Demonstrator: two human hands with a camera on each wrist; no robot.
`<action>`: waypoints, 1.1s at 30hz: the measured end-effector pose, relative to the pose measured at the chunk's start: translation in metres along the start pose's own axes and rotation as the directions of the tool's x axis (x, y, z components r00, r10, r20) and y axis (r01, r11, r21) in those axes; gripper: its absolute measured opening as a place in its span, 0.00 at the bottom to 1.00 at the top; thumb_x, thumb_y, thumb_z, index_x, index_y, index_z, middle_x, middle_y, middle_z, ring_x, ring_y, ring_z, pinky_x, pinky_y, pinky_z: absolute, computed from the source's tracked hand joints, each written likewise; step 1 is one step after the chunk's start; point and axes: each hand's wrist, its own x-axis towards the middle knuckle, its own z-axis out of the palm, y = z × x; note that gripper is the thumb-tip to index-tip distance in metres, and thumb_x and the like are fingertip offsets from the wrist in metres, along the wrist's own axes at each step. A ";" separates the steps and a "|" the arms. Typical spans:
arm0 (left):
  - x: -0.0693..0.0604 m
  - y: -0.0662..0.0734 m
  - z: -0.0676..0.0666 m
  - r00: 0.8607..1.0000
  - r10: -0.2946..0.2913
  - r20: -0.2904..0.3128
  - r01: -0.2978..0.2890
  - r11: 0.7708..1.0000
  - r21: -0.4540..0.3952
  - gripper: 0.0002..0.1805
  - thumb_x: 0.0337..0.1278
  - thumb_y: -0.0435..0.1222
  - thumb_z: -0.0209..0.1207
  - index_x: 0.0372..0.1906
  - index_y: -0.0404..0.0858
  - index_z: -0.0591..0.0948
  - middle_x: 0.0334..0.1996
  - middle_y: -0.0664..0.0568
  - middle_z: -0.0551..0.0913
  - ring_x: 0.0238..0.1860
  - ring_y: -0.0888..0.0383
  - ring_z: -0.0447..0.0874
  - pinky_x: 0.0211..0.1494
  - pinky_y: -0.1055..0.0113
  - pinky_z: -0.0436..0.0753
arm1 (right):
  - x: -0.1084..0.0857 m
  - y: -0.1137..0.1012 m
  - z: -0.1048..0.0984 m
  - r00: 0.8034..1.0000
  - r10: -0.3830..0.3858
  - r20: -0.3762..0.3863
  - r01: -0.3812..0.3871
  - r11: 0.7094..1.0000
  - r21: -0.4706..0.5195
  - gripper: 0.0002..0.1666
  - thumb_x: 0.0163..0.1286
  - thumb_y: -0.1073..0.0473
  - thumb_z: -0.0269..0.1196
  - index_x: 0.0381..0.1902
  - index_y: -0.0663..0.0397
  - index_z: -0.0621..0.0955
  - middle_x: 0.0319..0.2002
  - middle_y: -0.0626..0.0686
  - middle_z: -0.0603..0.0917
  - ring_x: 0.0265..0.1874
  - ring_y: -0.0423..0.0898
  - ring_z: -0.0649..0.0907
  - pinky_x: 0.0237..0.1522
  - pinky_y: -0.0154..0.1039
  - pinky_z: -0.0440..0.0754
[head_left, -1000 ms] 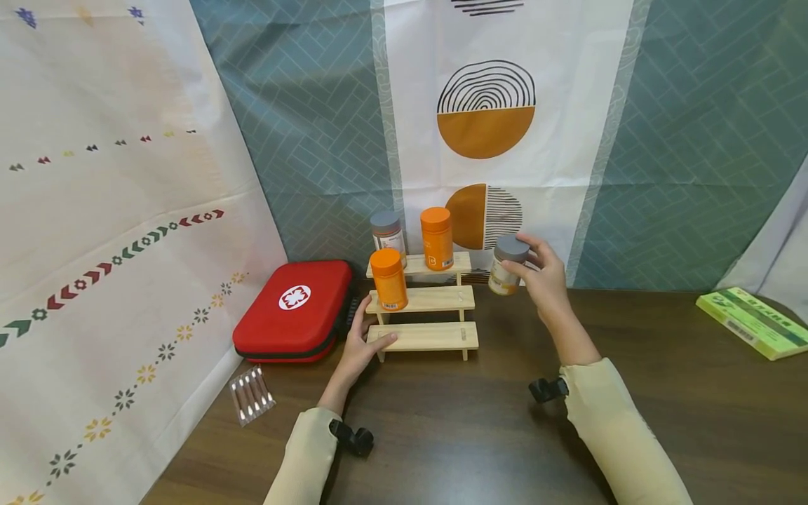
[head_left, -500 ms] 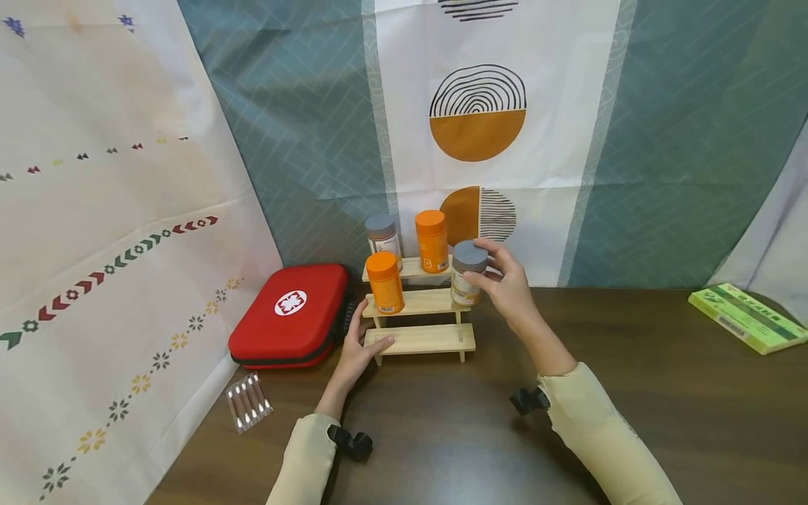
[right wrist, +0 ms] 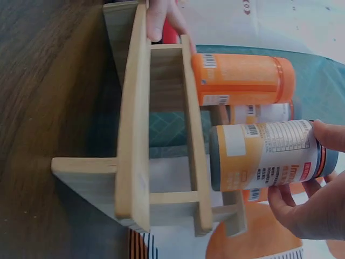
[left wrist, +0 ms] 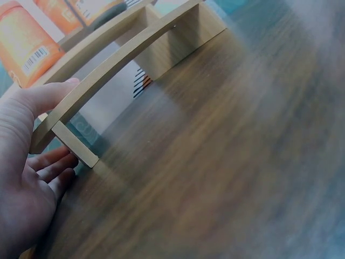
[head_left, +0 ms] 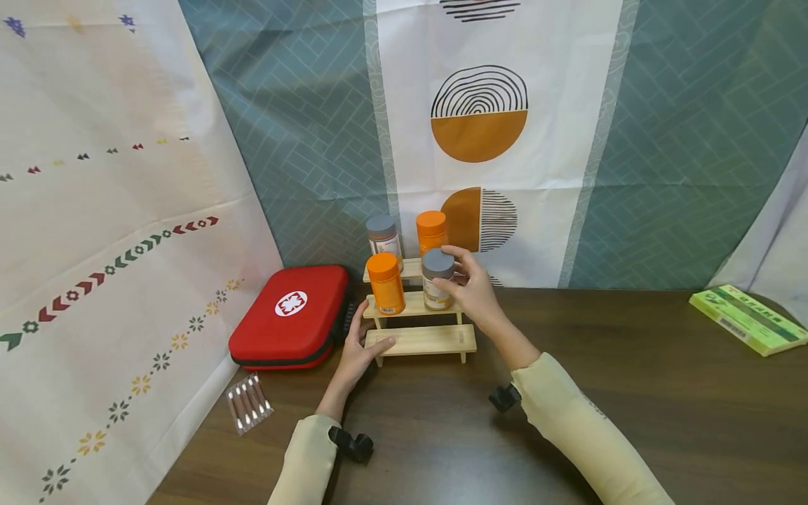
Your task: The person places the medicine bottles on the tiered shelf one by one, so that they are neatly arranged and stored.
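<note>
My right hand [head_left: 477, 298] holds a grey-capped pill bottle [head_left: 435, 291] near its cap, upright at the middle step of a three-tier wooden stand [head_left: 421, 341]. In the right wrist view the bottle's base [right wrist: 215, 159] is right by that step; whether it touches I cannot tell. An orange pill bottle [head_left: 387, 287] stands to its left on the same step. On the top step are another grey-capped bottle [head_left: 385, 242] and an orange one [head_left: 431, 231], partly hidden. My left hand [head_left: 353, 356] grips the stand's left end, thumb on the lowest step, fingers beside its leg [left wrist: 76, 144].
A red first-aid case [head_left: 287, 326] lies left of the stand, close to my left hand. Nearer on the table [head_left: 435, 435] is a clear packet of cotton swabs [head_left: 249, 403]. A flat green box [head_left: 748, 319] lies far right. Curtains hang behind and at the left.
My right hand has carried the grey-capped bottle leftward, from right of the stand to the middle step beside the orange bottle. My left hand has stayed on the stand.
</note>
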 end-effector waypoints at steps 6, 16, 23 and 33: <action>0.006 -0.010 0.000 1.000 0.018 -0.010 -0.018 1.000 -0.009 0.51 0.54 0.30 0.66 0.78 0.49 0.49 0.73 0.37 0.59 0.71 0.41 0.62 0.72 0.41 0.59 | 0.002 0.005 0.002 1.000 -0.007 -0.001 0.007 0.999 -0.035 0.34 0.67 0.64 0.64 0.69 0.49 0.67 0.67 0.61 0.68 0.61 0.60 0.75 0.57 0.50 0.74; 0.012 -0.030 0.001 0.999 0.040 -0.032 -0.039 0.999 0.017 0.51 0.55 0.33 0.67 0.77 0.59 0.50 0.74 0.45 0.58 0.71 0.45 0.62 0.76 0.43 0.53 | 0.005 0.008 0.006 0.999 -0.020 -0.039 0.017 0.998 -0.057 0.34 0.66 0.62 0.66 0.68 0.49 0.69 0.66 0.59 0.70 0.61 0.59 0.76 0.59 0.52 0.74; 0.014 -0.030 0.000 0.999 0.030 -0.042 -0.029 1.000 0.004 0.51 0.54 0.34 0.68 0.76 0.62 0.51 0.72 0.45 0.61 0.71 0.46 0.63 0.75 0.43 0.56 | 0.009 0.007 0.009 0.998 -0.011 -0.065 0.006 0.997 -0.082 0.32 0.66 0.60 0.66 0.67 0.45 0.70 0.64 0.58 0.72 0.59 0.58 0.77 0.59 0.50 0.75; 0.010 -0.022 0.000 0.999 0.024 -0.022 -0.024 1.000 -0.020 0.52 0.54 0.32 0.68 0.77 0.58 0.50 0.72 0.42 0.61 0.71 0.45 0.63 0.73 0.44 0.59 | 0.011 0.009 0.011 0.996 -0.008 -0.093 -0.001 0.994 -0.106 0.32 0.65 0.59 0.67 0.66 0.46 0.71 0.63 0.57 0.72 0.55 0.56 0.78 0.54 0.46 0.76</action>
